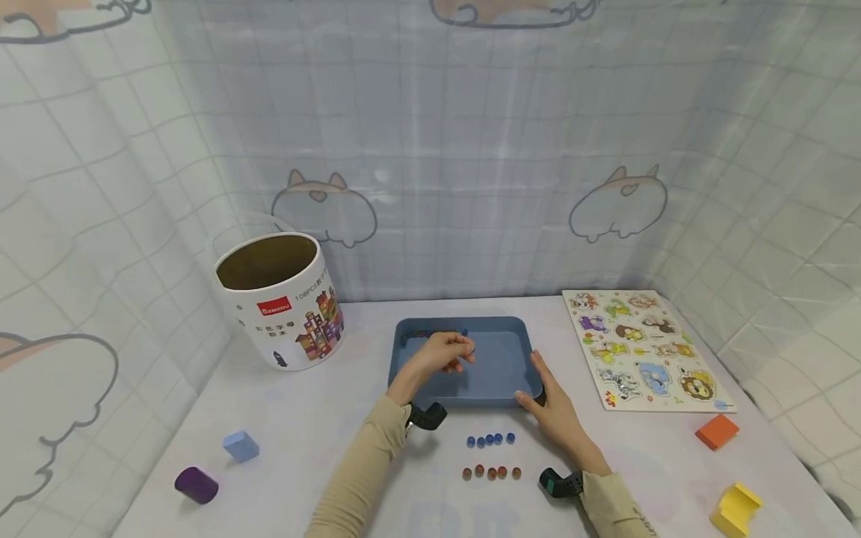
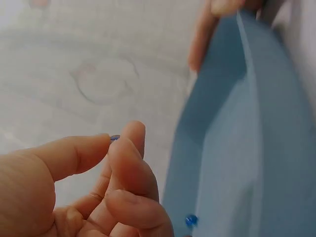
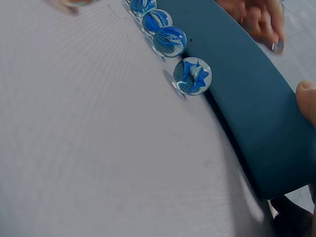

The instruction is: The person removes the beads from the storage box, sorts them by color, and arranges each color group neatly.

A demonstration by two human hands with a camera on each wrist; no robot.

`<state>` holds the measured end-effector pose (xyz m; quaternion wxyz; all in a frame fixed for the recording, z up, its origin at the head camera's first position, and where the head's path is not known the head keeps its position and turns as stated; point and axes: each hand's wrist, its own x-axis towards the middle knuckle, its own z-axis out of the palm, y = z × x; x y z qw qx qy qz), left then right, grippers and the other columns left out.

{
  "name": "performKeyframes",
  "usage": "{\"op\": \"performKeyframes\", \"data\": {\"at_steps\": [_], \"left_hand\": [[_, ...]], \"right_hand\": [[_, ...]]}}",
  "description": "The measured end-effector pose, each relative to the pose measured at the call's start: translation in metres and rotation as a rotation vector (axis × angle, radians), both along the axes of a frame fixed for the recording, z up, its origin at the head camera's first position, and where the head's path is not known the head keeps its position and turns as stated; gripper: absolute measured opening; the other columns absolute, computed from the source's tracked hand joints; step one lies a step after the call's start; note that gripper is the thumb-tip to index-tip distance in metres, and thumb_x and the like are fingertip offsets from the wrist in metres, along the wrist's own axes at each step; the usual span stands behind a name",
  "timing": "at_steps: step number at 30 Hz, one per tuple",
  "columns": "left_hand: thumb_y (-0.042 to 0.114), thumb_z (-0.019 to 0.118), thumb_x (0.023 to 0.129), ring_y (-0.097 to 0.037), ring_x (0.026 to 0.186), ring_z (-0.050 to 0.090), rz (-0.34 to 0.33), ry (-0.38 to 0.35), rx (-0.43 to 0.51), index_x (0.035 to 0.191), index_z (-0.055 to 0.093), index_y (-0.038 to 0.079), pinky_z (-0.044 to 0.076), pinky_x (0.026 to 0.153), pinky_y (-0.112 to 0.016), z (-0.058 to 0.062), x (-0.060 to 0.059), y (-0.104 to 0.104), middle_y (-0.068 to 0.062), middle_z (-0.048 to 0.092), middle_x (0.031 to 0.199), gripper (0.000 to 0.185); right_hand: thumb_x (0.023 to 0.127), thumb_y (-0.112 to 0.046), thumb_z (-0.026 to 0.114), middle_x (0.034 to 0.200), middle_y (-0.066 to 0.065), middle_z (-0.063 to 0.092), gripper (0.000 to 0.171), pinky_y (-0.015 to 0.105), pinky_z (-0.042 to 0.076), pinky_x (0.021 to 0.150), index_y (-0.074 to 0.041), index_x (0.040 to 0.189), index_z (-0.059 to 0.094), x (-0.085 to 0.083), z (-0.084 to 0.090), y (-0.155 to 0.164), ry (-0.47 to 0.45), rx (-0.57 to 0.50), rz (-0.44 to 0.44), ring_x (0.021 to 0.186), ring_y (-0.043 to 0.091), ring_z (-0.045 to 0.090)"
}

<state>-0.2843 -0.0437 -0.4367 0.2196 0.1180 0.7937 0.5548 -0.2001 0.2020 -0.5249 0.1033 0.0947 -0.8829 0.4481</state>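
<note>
Judged step: transfer of a single marble at the tray. Left hand: above the tray's interior, thumb and index finger pinching the marble. Right hand: spread around the tray's near right corner, apparently steadying it. Release would call for lowering the fingertips.

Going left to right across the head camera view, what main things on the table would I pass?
Purple cylinder, white bucket, blue tray, animal puzzle board, yellow block.
</note>
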Motion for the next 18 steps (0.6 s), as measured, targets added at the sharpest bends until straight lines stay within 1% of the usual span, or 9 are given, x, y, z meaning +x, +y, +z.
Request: {"op": "performKeyframes", "data": {"at_steps": [3, 6, 9, 10, 12, 14, 18], "left_hand": [[0.023, 0.056, 0.099, -0.012, 0.058, 0.057, -0.044, -0.007, 0.022, 0.122, 0.06, 0.0, 0.042, 0.057, -0.029, 0.006, 0.022, -0.006, -0.012, 0.071, 0.094, 0.032], [0.021, 0.057, 0.099, -0.011, 0.054, 0.053, -0.107, -0.015, 0.034, 0.12, 0.059, -0.004, 0.04, 0.054, -0.027, 0.007, 0.047, -0.013, -0.018, 0.071, 0.095, 0.033], [0.02, 0.059, 0.098, -0.011, 0.05, 0.049, -0.162, -0.006, 0.016, 0.114, 0.061, -0.004, 0.037, 0.05, -0.026, 0.001, 0.067, -0.02, -0.019, 0.071, 0.09, 0.029], [0.019, 0.06, 0.097, -0.011, 0.049, 0.047, -0.171, 0.003, 0.001, 0.111, 0.062, -0.003, 0.036, 0.049, -0.026, -0.002, 0.073, -0.022, -0.019, 0.072, 0.088, 0.026], [0.018, 0.06, 0.097, -0.01, 0.047, 0.046, -0.177, 0.009, -0.027, 0.105, 0.063, 0.0, 0.034, 0.047, -0.024, -0.01, 0.083, -0.025, -0.016, 0.072, 0.084, 0.021], [0.018, 0.062, 0.096, -0.01, 0.045, 0.045, -0.165, 0.014, -0.055, 0.1, 0.065, 0.003, 0.033, 0.046, -0.023, -0.018, 0.089, -0.028, -0.014, 0.072, 0.081, 0.016], [0.015, 0.063, 0.094, -0.009, 0.043, 0.046, -0.136, 0.024, -0.105, 0.095, 0.066, 0.005, 0.033, 0.044, -0.021, -0.033, 0.096, -0.03, -0.009, 0.07, 0.074, 0.01]], "right_hand": [[0.091, -0.033, 0.066, 0.162, 0.013, 0.018, 0.082, 0.059, 0.021, 0.115, -0.013, 0.156, 0.02, 0.0, 0.001, 0.0, 0.001, -0.001, 0.003, 0.147, 0.041, 0.021], [0.091, -0.033, 0.066, 0.162, 0.013, 0.018, 0.082, 0.059, 0.021, 0.114, -0.013, 0.156, 0.02, 0.0, 0.001, 0.0, 0.0, -0.003, 0.006, 0.146, 0.041, 0.021], [0.09, -0.032, 0.067, 0.162, 0.014, 0.018, 0.083, 0.061, 0.022, 0.114, -0.012, 0.156, 0.02, 0.0, 0.001, 0.0, 0.004, -0.006, 0.009, 0.146, 0.042, 0.022], [0.09, -0.032, 0.067, 0.162, 0.014, 0.018, 0.083, 0.061, 0.022, 0.113, -0.012, 0.156, 0.02, 0.0, 0.001, 0.0, 0.005, -0.003, 0.01, 0.146, 0.042, 0.022], [0.09, -0.032, 0.067, 0.162, 0.014, 0.018, 0.083, 0.062, 0.023, 0.113, -0.012, 0.156, 0.02, 0.0, 0.002, 0.001, 0.007, -0.002, 0.01, 0.146, 0.043, 0.022], [0.09, -0.032, 0.067, 0.162, 0.014, 0.018, 0.083, 0.061, 0.023, 0.113, -0.012, 0.156, 0.021, 0.001, 0.002, 0.001, 0.009, -0.001, 0.008, 0.146, 0.043, 0.022], [0.09, -0.032, 0.067, 0.162, 0.014, 0.018, 0.082, 0.061, 0.022, 0.114, -0.011, 0.156, 0.021, 0.001, 0.002, 0.0, 0.002, -0.009, 0.009, 0.146, 0.042, 0.022]]}}
